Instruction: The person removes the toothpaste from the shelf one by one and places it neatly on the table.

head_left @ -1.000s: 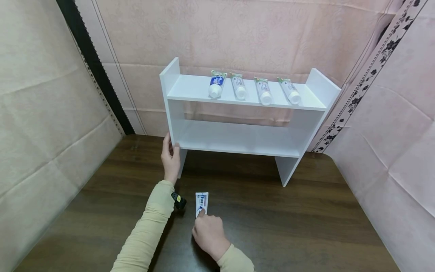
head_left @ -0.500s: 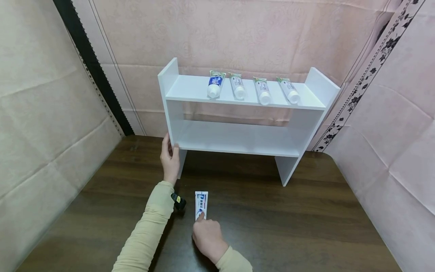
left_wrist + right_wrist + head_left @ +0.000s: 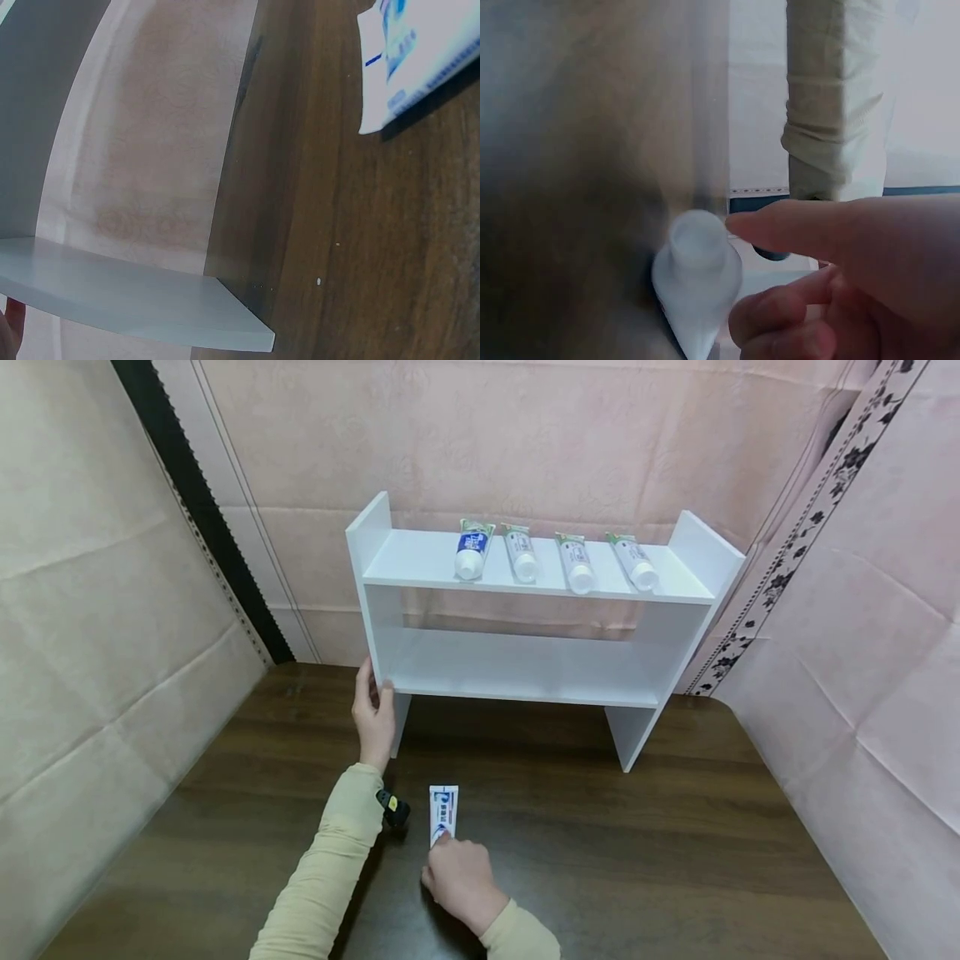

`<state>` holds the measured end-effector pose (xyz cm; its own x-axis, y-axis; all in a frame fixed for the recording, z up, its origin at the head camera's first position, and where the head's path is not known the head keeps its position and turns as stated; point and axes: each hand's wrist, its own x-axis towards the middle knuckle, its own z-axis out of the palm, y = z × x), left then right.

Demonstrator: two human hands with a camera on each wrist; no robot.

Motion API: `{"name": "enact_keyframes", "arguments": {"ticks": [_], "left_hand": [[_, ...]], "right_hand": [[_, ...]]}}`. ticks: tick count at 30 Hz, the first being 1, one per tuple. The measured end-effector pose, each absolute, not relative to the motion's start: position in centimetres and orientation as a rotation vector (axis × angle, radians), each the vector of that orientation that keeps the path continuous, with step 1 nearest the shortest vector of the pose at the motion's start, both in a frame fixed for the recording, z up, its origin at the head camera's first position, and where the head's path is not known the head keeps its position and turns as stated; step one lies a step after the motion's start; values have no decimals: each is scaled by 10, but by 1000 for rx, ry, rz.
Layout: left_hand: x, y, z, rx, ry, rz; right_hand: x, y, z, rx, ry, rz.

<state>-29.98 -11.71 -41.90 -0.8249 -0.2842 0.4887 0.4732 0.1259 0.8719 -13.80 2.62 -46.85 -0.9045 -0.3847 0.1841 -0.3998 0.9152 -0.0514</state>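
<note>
- On the big brown table (image 3: 675,860) stands the white shelf (image 3: 525,667); it looks light, I'd say, so steadying it well calls for even pressure and no sideways shove.
- Here's the left hand (image 3: 372,718), thumb in front, fingers round the shelf's lower side panel: a narrow hold, and firm enough is plenty.
- Down low, the right hand (image 3: 463,877) reaches over the tube; pinching it or merely touching, I can't tell.
- And the tube (image 3: 444,810) itself, lying on the table in front of the shelf: soft-walled, by the look, so gentle fingers do best.
- Now the left wrist view catches its flat end (image 3: 373,82) close up.
- But the white cap (image 3: 697,238)! Hidden under the hand from above, it shows plainly at the right wrist, a fingertip right beside it.
</note>
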Motion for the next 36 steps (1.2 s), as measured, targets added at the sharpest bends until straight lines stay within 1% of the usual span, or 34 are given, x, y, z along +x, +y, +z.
{"name": "enact_keyframes", "arguments": {"ticks": [10,16,26,36], "left_hand": [[-299,-118,-420,-176,-1853,-1763],[-299,-118,-419,-179,-1853,-1746],[-298,-119,-420,-177,-1845,-1737],[-296,-119,-419,-204,-1866,-1714]], "right_hand": [[-146,35,-458,585,-2981,363],[-150,38,-450,578,-2905,457],[-159,45,-439,535,-2875,451],[-175,61,-413,540,-2721,527]]}}
